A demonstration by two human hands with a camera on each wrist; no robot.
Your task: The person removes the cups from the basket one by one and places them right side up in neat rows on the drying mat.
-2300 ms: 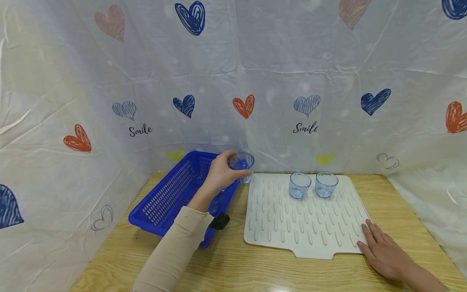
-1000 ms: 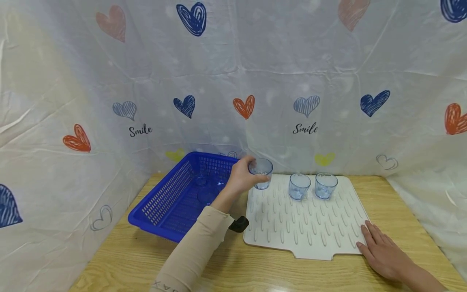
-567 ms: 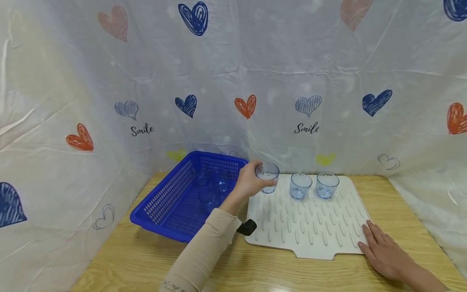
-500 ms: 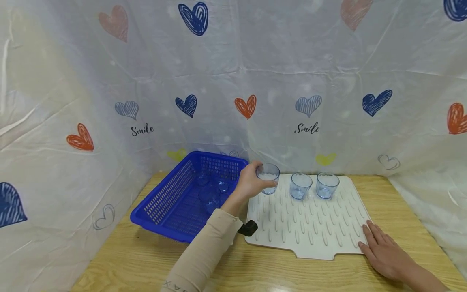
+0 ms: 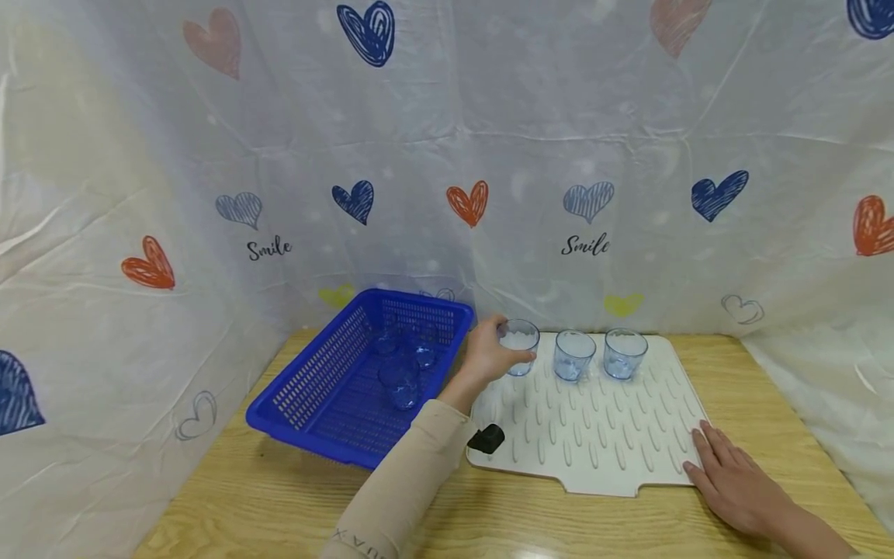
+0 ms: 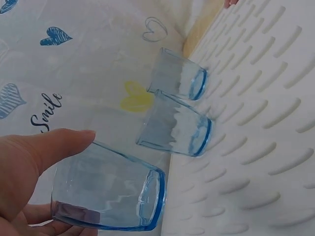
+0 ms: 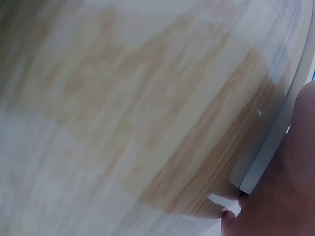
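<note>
My left hand (image 5: 489, 351) grips a clear bluish drinking glass (image 6: 110, 189) between thumb and fingers, at the back left corner of a white ridged draining board (image 5: 573, 435). Whether the glass's base touches the board I cannot tell. Beside it, two matching glasses stand upright in a row on the board, a middle glass (image 5: 574, 355) and a right-hand glass (image 5: 625, 354). My right hand (image 5: 736, 481) rests with straight fingers on the board's front right corner; the right wrist view shows part of that hand (image 7: 280, 196) at the board's edge.
Left of the board sits a blue plastic basket (image 5: 307, 388) with several glasses (image 5: 400, 384) inside. Both basket and board lie on a wooden table (image 5: 279, 505). A white curtain (image 5: 517, 93) printed with hearts hangs behind. A black wrist device (image 5: 486, 439) is on the left forearm.
My left hand has carried the glass from over the basket's right rim rightward and down to the board, beside the two standing glasses. My right hand has stayed in place.
</note>
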